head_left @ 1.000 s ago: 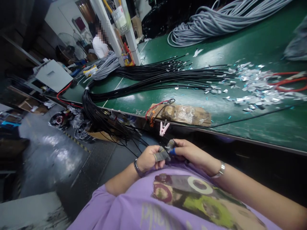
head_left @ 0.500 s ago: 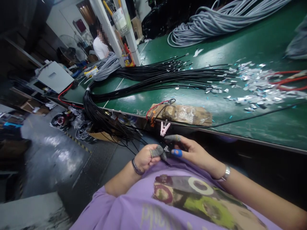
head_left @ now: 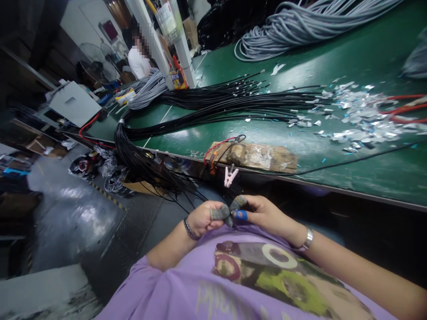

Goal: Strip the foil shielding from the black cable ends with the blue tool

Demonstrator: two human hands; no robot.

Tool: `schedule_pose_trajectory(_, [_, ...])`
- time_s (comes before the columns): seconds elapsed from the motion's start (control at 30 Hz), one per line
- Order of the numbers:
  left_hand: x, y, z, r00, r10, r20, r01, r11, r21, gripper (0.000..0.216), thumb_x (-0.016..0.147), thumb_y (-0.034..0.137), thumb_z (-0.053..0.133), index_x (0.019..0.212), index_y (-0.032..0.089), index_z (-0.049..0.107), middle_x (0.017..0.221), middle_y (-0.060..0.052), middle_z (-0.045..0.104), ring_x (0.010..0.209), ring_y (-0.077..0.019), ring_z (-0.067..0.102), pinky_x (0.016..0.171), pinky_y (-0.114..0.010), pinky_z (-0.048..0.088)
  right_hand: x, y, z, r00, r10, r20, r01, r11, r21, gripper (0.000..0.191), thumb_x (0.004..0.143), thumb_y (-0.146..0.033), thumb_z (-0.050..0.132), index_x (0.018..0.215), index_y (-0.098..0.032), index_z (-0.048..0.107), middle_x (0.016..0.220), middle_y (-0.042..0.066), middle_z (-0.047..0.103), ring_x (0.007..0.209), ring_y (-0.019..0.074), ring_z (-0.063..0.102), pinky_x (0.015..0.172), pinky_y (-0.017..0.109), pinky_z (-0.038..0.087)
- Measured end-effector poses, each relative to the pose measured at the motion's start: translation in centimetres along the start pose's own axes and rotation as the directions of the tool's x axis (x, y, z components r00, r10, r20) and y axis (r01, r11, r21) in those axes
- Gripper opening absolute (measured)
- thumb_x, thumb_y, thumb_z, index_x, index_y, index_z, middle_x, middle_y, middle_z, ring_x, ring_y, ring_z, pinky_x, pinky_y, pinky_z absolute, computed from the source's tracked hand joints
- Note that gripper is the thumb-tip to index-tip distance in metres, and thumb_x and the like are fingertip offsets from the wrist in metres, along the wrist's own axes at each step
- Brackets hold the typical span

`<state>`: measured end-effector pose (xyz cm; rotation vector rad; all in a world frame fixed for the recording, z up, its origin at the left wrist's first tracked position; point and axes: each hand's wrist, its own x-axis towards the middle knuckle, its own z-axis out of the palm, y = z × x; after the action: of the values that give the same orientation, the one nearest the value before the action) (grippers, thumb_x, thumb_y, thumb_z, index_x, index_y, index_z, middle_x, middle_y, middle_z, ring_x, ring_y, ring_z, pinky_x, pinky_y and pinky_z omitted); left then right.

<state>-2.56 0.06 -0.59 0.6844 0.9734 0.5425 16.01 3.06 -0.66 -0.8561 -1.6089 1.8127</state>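
Observation:
My left hand [head_left: 208, 215], with grey covers on thumb and finger, is closed in a pinch on the end of a thin black cable, most of which its fingers hide. My right hand [head_left: 262, 215] meets it fingertip to fingertip, a grey cover on one finger and blue tape on the thumb, pinching at the same cable end. Just above the hands, a pink clothespin-like clip [head_left: 231, 176] hangs at the bench edge beside a tape-wrapped wooden block [head_left: 267, 158]. A bundle of black cables [head_left: 131, 153] droops over the edge to the left.
On the green bench [head_left: 360, 178] lie more black cables [head_left: 213, 109], scattered foil scraps [head_left: 363, 111], red-handled tool [head_left: 407, 118] and grey cable coils [head_left: 287, 35]. A white post [head_left: 150, 40] stands at the back. A person in white [head_left: 138, 62] is far off.
My right hand has moved left and its finger and thumb have closed at my left fingertips. The small silvery piece seen between my hands is now hidden.

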Motion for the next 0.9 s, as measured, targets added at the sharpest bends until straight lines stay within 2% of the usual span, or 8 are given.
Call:
schedule_pose_trajectory(0.2, [0.3,-0.3,-0.9,1.000,0.029,-0.012,-0.027,0.990,0.137,0.055,0.047,0.060,0.079,0.059,0.015,0.049,0.037,0.004,0.047,0.027,-0.0050,0.034,0.030,-0.018,0.020,0.1,0.3,0.2,0.993,0.099,0.071,-0.110,0.979,0.173,0.039,0.063,-0.051,0.076,0.067,-0.015,0.061,0.060,-0.003,0.057,0.055,0.0094,0.045,0.054,0.023,0.037])
schedule_pose_trajectory(0.33, [0.3,0.1,-1.0,0.999,0.039,0.002,-0.038,0.956,0.291,0.056,0.048,0.062,0.077,0.058,0.015,0.049,0.039,0.004,0.049,0.030,-0.0045,0.036,0.033,-0.018,0.025,0.3,1.1,0.3,0.971,0.185,0.154,-0.223,0.933,0.282,0.033,0.061,-0.041,0.077,0.065,-0.015,0.057,0.052,-0.005,0.053,0.046,0.0056,0.037,0.045,0.020,0.026])
schedule_pose_trajectory(0.47, [0.3,0.7,-0.8,0.999,0.047,0.012,-0.047,0.892,0.449,0.053,0.052,0.061,0.075,0.059,0.015,0.050,0.040,0.006,0.046,0.033,-0.0042,0.034,0.037,-0.018,0.028,0.7,1.4,-0.1,0.947,0.257,0.194,-0.310,0.888,0.339,0.026,0.053,-0.030,0.074,0.059,-0.016,0.054,0.047,-0.005,0.051,0.042,0.0047,0.035,0.042,0.020,0.021])
schedule_pose_trajectory(0.57, [0.2,0.8,-0.5,0.984,0.159,0.077,-0.173,0.777,0.606,0.045,0.061,0.055,0.072,0.062,0.013,0.055,0.049,0.005,0.048,0.044,-0.0053,0.039,0.046,-0.019,0.034,1.1,1.0,-0.5,0.899,0.353,0.259,-0.412,0.882,0.229,0.016,0.048,-0.021,0.068,0.056,-0.016,0.055,0.044,-0.007,0.046,0.039,0.0039,0.031,0.040,0.020,0.018])
schedule_pose_trajectory(0.63, [0.0,0.8,-0.3,0.953,0.275,0.130,-0.279,0.620,0.734,0.036,0.069,0.047,0.068,0.063,0.013,0.058,0.054,0.004,0.050,0.051,-0.0063,0.041,0.052,-0.019,0.035,1.4,0.7,-0.7,0.871,0.407,0.275,-0.449,0.887,0.111,0.011,0.047,-0.019,0.064,0.054,-0.016,0.056,0.041,-0.008,0.043,0.038,0.0039,0.029,0.039,0.020,0.018])
schedule_pose_trajectory(0.73, [-0.5,1.0,-0.1,0.906,0.391,0.163,-0.336,0.429,0.839,0.030,0.076,0.039,0.061,0.063,0.013,0.059,0.055,0.003,0.050,0.054,-0.0071,0.041,0.053,-0.019,0.034,1.7,0.7,-0.9,0.910,0.394,0.131,-0.403,0.914,0.045,0.012,0.049,-0.021,0.063,0.053,-0.017,0.053,0.042,-0.008,0.042,0.040,0.0049,0.031,0.041,0.021,0.021])
schedule_pose_trajectory(0.83, [-0.9,1.1,-0.1,0.864,0.491,0.115,-0.331,0.380,0.864,0.030,0.079,0.041,0.059,0.065,0.013,0.060,0.058,0.002,0.054,0.054,-0.0079,0.044,0.054,-0.019,0.035,1.5,0.9,-1.3,0.943,0.325,-0.064,-0.319,0.943,0.097,0.021,0.054,-0.031,0.069,0.061,-0.018,0.054,0.049,-0.007,0.046,0.044,0.0059,0.034,0.044,0.022,0.025])
schedule_pose_trajectory(0.9, [-0.9,1.2,-0.2,0.846,0.527,0.082,-0.317,0.372,0.873,0.031,0.079,0.043,0.059,0.066,0.014,0.060,0.059,0.001,0.056,0.055,-0.0086,0.046,0.055,-0.019,0.037,1.0,0.8,-1.7,0.952,0.289,-0.100,-0.274,0.952,0.138,0.028,0.057,-0.039,0.072,0.068,-0.018,0.057,0.054,-0.006,0.050,0.046,0.0065,0.035,0.045,0.022,0.027])
